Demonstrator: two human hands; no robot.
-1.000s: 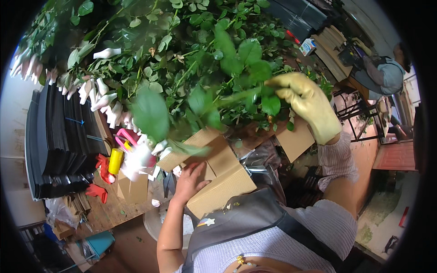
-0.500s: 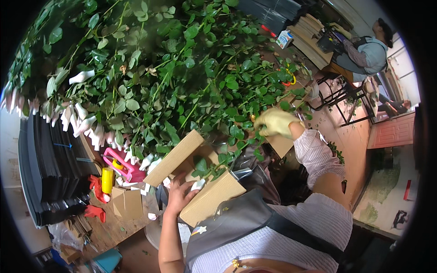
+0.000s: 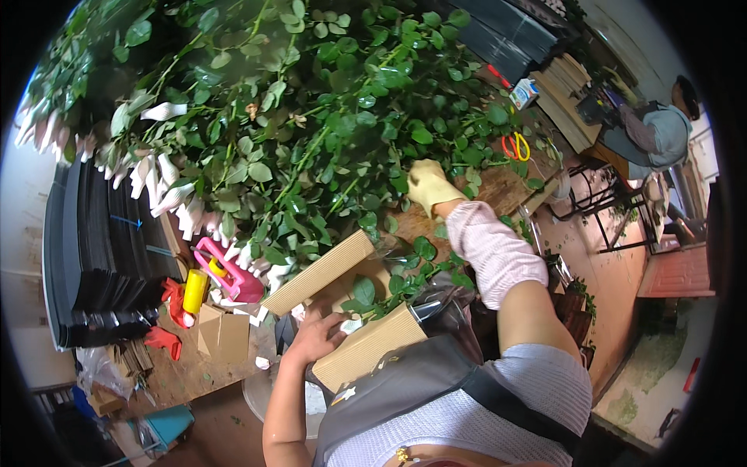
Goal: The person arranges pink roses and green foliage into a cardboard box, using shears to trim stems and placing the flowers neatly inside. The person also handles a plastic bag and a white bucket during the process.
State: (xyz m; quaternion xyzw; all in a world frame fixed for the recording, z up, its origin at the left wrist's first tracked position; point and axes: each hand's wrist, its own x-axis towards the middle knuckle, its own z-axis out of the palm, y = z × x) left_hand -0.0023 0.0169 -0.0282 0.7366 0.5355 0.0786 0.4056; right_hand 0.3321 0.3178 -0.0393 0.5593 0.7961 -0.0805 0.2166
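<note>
My bare left hand [image 3: 317, 338] is at the inner side of a folded corrugated cardboard wrap [image 3: 372, 348], its fingers closed around a rose head in a white sleeve [image 3: 352, 325]. Leafy rose stems [image 3: 401, 284] lie in the wrap and stick out to the right over dark plastic. My right hand [image 3: 430, 185], in a pale yellow glove, reaches to the near edge of a big heap of roses [image 3: 311, 117]. Its fingers look curled in against the leaves; whatever they hold is hidden. White-sleeved rose heads [image 3: 167, 183] line the heap's left side.
On the left stand stacked black sheets [image 3: 101, 257], a pink tape dispenser [image 3: 229, 268], a yellow roll [image 3: 195, 291] and a small cardboard piece [image 3: 222, 333]. Scissors [image 3: 516, 146] and a carton [image 3: 524, 93] lie at the right. Another person [image 3: 657, 136] works at the far right.
My right hand has moved left and farther forward, into the edge of the heap, uncovering bare wood and the scissors. My left hand stays at the cardboard wrap. The whole view has shifted slightly.
</note>
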